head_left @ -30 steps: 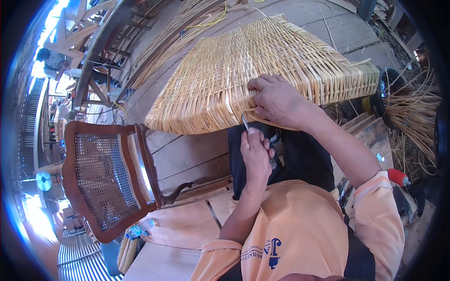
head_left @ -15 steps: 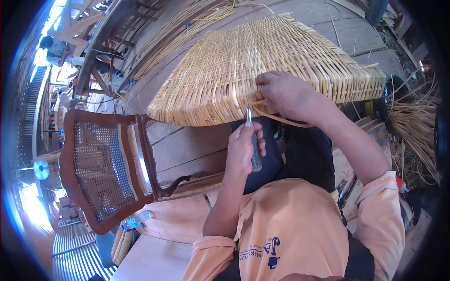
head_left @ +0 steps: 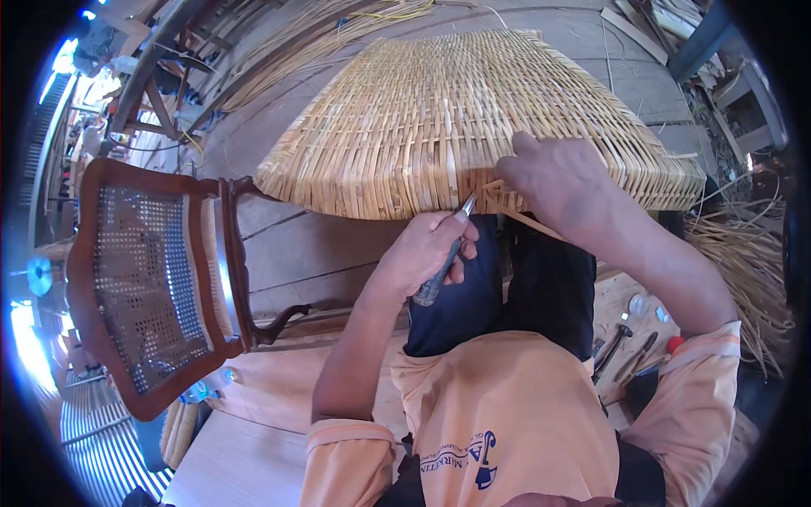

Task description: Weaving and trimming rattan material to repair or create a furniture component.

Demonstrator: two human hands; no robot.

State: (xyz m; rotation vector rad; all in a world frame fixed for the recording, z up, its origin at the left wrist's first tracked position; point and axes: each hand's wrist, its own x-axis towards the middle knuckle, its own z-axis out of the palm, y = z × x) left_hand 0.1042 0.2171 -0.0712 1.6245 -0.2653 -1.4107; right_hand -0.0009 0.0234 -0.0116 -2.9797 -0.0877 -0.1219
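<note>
From where I stand, the left hand [head_left: 425,247] is wrapped round a dark-handled metal tool [head_left: 432,287], its tip at the near edge of the woven panel [head_left: 405,110], just left of the right hand [head_left: 564,184]. That right hand lies over the edge, fingers bent; whether they pinch the pale strip [head_left: 534,223] trailing below them I can't tell, as the hand covers the spot. The panel spreads out beyond both hands. I'd judge the step in hand to be working the tip in beside that strip; the next move calls for a steady right hand and a tip kept clear of its fingers.
</note>
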